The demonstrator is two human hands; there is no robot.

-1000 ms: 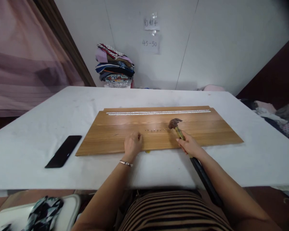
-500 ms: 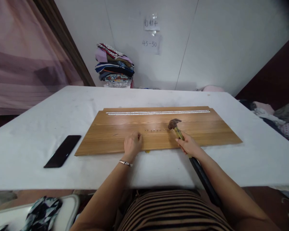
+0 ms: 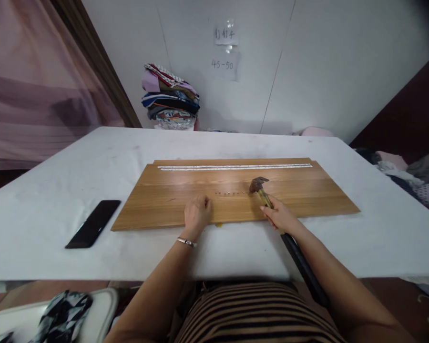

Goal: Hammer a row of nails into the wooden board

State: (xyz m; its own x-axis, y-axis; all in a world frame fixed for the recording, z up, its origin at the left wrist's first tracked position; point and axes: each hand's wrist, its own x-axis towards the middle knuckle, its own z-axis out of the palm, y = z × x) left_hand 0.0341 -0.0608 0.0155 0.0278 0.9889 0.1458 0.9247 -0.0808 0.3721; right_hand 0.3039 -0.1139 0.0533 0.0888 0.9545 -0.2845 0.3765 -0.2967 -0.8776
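Note:
My right hand (image 3: 279,213) grips a claw hammer (image 3: 264,196) by the upper part of its handle. The rusty head is low over the wooden board (image 3: 307,190), at the right end of a row of several small nails (image 3: 229,193); I cannot tell if it touches one. The handle's black grip runs back beneath my right forearm. My left hand (image 3: 198,212) rests on the board's front part, left of the row, with its fingers curled closed. Whatever those fingers may hold is hidden. A thin, nail-like piece (image 3: 170,200) lies on the board to the left.
Two white measuring strips (image 3: 236,167) lie along the board's far edge. A black phone (image 3: 93,224) is left of the board on the white-covered table (image 3: 39,200). Folded clothes (image 3: 171,97) are stacked by the wall, under paper notes (image 3: 225,65). A stool (image 3: 102,305) stands below left.

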